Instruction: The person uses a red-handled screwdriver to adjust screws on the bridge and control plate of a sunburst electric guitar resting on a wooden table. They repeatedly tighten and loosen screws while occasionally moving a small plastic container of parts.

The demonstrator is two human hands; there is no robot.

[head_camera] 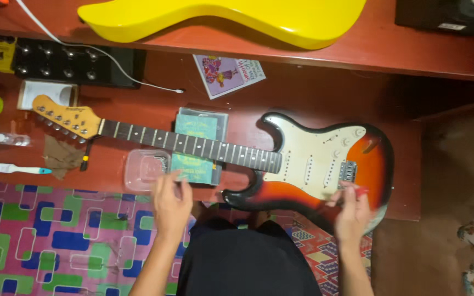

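A sunburst electric guitar (314, 159) with a cream pickguard lies flat on the red-brown low table (325, 104), its neck (193, 145) running left to a pale headstock (64, 116). A green box (196, 145) props the neck. My left hand (170, 203) hovers at the table's near edge beside the box and a clear plastic tub (145, 169), fingers loosely curled, holding nothing that I can make out. My right hand (352, 211) rests on the guitar body's lower edge near the bridge (346, 171), pinching a small red object (361, 191).
A yellow guitar body (231, 19) lies on the upper shelf. A black pedal board (61, 60), white cable (111, 57), printed card (229, 74), brown cloth (61, 156), small brush (12, 169) and small bottle (4, 138) sit at left. A patterned mat (56, 235) covers the floor.
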